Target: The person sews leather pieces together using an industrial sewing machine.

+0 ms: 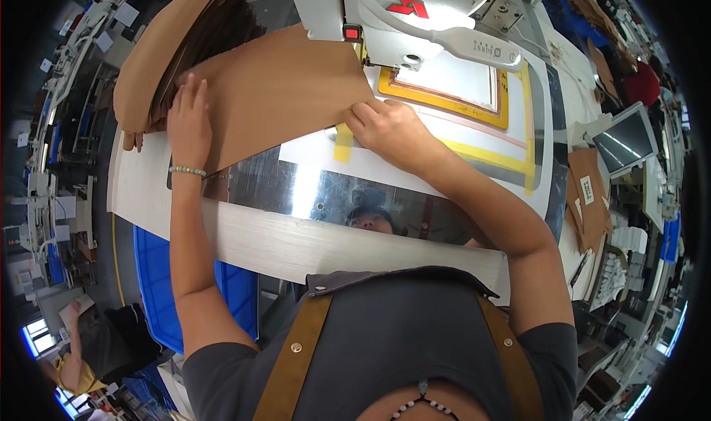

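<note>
A large flat brown fabric panel [289, 88] lies across the worktable's metal plate, its right corner under the sewing machine head [392, 21]. My left hand [190, 121] rests on the panel's left end, fingers stretched out, beside a thick folded stack of brown panels [167, 47]. At the panel's right corner, my right hand [389, 128] has its fingers closed on the edge, close to the machine's needle area. Just right of that hand sits a yellow rectangular frame [444, 102] on a white sheet with yellow tape. The tips of my right fingers are partly hidden.
A pale wooden table edge [296, 239] runs before me. Below left stands a blue plastic bin [155, 288]. On the right are a tilted screen [624, 139] and brown pieces with a white label [587, 199]. Another person [81, 354] works at far lower left.
</note>
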The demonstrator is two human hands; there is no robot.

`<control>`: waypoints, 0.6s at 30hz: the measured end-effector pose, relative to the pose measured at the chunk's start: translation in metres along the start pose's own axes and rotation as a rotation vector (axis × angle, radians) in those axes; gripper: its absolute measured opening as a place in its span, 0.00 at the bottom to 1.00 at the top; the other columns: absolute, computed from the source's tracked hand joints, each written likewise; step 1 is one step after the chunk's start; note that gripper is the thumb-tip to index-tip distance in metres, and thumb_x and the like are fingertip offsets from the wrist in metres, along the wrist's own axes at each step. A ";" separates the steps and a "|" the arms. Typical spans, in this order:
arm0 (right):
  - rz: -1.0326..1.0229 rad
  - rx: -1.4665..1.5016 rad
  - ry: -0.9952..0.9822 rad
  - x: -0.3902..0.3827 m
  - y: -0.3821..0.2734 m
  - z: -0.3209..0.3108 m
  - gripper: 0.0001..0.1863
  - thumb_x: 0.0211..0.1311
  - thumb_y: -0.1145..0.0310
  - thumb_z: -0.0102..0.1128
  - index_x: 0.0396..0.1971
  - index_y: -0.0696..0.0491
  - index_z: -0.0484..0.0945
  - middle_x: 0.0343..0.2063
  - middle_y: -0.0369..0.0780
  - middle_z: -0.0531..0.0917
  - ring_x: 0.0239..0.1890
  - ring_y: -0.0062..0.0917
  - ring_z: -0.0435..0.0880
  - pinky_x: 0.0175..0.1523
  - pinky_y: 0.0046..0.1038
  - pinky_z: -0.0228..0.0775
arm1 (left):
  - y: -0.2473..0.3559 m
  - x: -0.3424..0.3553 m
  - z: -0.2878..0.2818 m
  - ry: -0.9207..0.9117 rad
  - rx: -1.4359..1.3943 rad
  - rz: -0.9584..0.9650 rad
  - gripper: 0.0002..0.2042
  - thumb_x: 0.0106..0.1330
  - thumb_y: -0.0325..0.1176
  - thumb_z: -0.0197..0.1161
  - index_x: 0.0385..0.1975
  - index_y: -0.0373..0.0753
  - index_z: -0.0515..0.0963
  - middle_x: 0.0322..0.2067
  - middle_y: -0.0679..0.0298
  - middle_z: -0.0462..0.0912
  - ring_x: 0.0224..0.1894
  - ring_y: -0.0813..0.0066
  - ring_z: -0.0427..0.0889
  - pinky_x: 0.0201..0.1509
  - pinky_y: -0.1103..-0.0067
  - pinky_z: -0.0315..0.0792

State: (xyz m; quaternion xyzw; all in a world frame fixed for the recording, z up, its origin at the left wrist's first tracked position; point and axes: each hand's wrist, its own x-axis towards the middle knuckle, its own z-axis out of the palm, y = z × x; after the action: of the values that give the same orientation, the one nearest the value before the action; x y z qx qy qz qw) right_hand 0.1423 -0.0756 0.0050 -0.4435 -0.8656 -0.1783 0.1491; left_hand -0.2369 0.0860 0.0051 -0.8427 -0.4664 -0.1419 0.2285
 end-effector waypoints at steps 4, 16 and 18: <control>0.013 0.035 0.054 -0.005 0.015 0.007 0.09 0.53 0.71 0.67 0.34 0.53 0.81 0.34 0.37 0.81 0.39 0.25 0.86 0.37 0.29 0.80 | 0.023 -0.013 -0.037 0.157 -0.117 0.089 0.18 0.73 0.27 0.64 0.61 0.39 0.81 0.67 0.59 0.79 0.65 0.53 0.79 0.65 0.65 0.76; 0.071 -0.127 0.131 -0.015 0.020 -0.004 0.06 0.51 0.71 0.67 0.28 0.49 0.78 0.29 0.33 0.79 0.34 0.23 0.84 0.36 0.24 0.76 | 0.043 -0.070 -0.060 -0.272 -0.424 -0.006 0.23 0.79 0.36 0.58 0.72 0.40 0.74 0.75 0.61 0.73 0.78 0.58 0.67 0.80 0.65 0.61; 0.096 -0.149 0.124 -0.024 0.026 -0.013 0.06 0.50 0.71 0.67 0.28 0.49 0.78 0.28 0.34 0.79 0.34 0.23 0.83 0.36 0.24 0.75 | 0.050 -0.057 -0.054 -0.317 -0.468 0.012 0.24 0.80 0.37 0.56 0.74 0.41 0.72 0.76 0.62 0.70 0.80 0.61 0.63 0.82 0.65 0.57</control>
State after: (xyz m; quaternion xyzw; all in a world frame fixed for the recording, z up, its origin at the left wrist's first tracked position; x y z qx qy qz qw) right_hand 0.1785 -0.0840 0.0117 -0.4824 -0.8169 -0.2619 0.1772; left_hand -0.2259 -0.0056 0.0127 -0.8869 -0.4460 -0.1107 -0.0470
